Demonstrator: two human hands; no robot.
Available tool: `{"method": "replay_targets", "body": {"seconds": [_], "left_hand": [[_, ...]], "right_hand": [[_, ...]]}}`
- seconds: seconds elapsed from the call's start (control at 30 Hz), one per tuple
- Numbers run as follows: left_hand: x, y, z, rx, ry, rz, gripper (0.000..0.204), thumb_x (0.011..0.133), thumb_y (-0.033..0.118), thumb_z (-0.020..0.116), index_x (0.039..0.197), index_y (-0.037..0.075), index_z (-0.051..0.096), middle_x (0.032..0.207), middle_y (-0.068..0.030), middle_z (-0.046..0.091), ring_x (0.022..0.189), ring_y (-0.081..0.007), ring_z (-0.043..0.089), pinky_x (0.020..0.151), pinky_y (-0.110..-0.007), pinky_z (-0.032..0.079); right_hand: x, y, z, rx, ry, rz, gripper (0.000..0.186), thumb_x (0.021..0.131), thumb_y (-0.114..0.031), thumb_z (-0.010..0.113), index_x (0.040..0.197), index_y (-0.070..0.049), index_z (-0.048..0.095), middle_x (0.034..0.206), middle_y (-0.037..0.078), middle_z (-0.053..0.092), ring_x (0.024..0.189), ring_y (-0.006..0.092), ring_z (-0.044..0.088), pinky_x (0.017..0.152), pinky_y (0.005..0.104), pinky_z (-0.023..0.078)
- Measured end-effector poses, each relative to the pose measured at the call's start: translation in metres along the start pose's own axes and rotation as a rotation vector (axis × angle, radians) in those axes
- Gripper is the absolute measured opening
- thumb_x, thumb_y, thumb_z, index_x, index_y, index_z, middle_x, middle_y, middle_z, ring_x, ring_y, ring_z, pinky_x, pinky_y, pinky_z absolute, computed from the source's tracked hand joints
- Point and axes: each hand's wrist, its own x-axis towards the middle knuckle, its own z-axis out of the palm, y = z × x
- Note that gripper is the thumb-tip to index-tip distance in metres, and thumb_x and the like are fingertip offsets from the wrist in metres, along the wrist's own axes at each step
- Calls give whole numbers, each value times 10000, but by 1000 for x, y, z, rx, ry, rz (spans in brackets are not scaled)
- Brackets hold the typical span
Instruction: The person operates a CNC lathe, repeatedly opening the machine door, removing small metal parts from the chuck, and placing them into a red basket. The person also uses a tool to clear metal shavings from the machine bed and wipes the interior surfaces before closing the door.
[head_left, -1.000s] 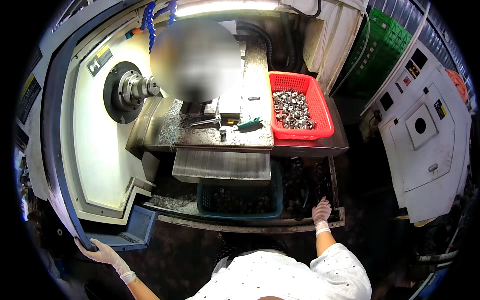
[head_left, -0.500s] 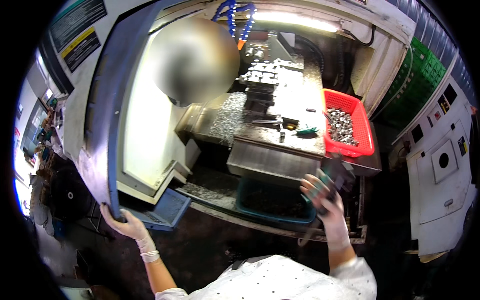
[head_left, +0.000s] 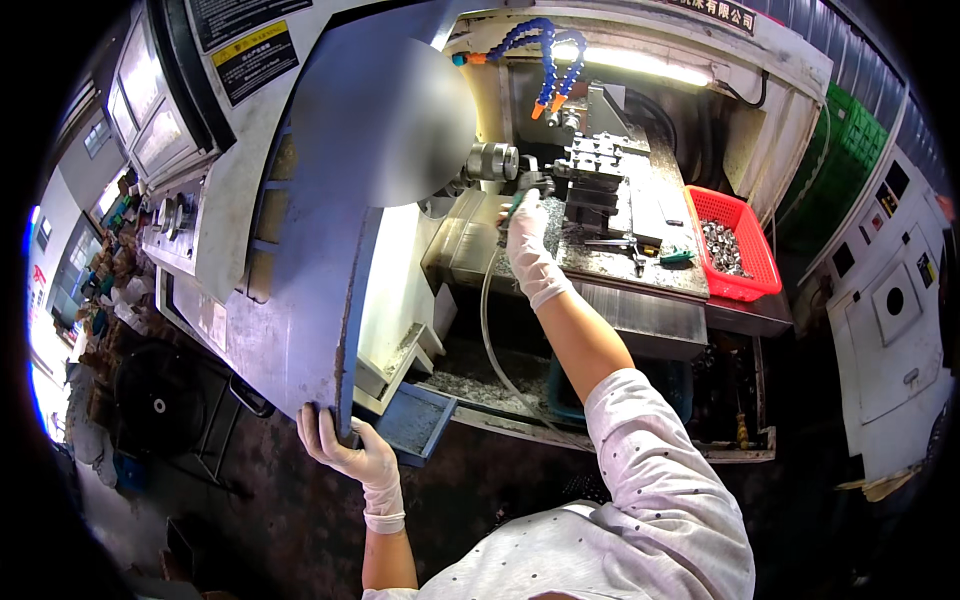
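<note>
My left hand (head_left: 350, 450), in a white glove, is closed around the lower edge of the blue sliding door (head_left: 310, 260) of a lathe. My right hand (head_left: 530, 235), gloved too, reaches into the machine with its fingers wrapped around an air blow gun (head_left: 510, 208). The gun is partly hidden by the fingers, and a pale hose (head_left: 486, 310) hangs from it. Just beyond the hand is the round metal chuck (head_left: 493, 161). To its right stands the tool block (head_left: 597, 160) with several cutting-tool holders.
A red basket (head_left: 763, 268) of small metal parts (head_left: 724, 248) stands on the right. A T-handled wrench (head_left: 638, 257) and a green-handled tool (head_left: 676, 258) lie on the machine bed. Blue coolant hoses (head_left: 547, 45) hang above. A blue chip tray (head_left: 412, 428) sits below the door.
My right hand has moved from in front of the machine, up and left to the chuck, carrying the air blow gun. The left hand keeps its grip on the door; the view has shifted.
</note>
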Motion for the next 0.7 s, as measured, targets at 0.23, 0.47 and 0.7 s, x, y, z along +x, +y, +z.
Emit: {"method": "replay_targets", "body": {"seconds": [0.23,0.47,0.7], "left_hand": [[1,-1,-1,-30,8,14,384,669,-48,458,1041,16,382,1120,-145,362,1046,-298,326,880,-394,253],[3,2,5,-33,1,6,402,659,-74,448,1041,23,369,1115,-150,338,1057,-325,313,875,-415,268],[6,-4,-4,54,50,45,398,675,-26,453,1062,-37,358,1118,-177,368,1030,-310,359,883,-382,259]], "right_hand": [[6,2,-4,-30,-46,-9,397,812,-392,330,699,-16,383,529,91,442,358,161,393,337,300,351],[16,-22,-10,-225,3,143,351,817,-369,327,748,-33,397,545,105,477,374,191,445,356,303,386],[-87,-137,-151,-532,-40,-507,238,793,-225,455,882,-11,510,808,83,563,717,110,522,597,215,402]]}}
